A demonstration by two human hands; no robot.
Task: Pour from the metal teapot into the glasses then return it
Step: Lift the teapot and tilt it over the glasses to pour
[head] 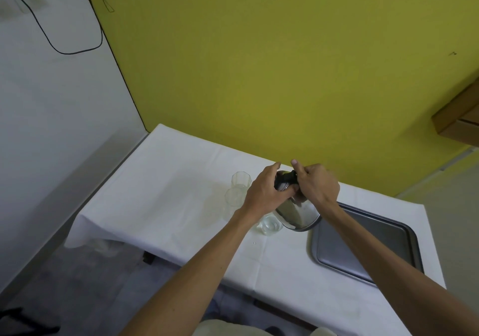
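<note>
A shiny metal teapot with a black handle hangs tilted away from me above the white-covered table. My right hand grips its black handle from the right. My left hand presses on the lid and upper body from the left. Three clear glasses stand by it: a tall one at the back, a second just in front of it, and a short one under the teapot's near edge, holding some clear liquid. The spout is hidden behind my hands.
A grey metal tray lies on the table's right side, touching distance from the teapot. The yellow wall runs right behind the table. A white wall with a black cable stands at the left. A wooden shelf corner juts out at the right.
</note>
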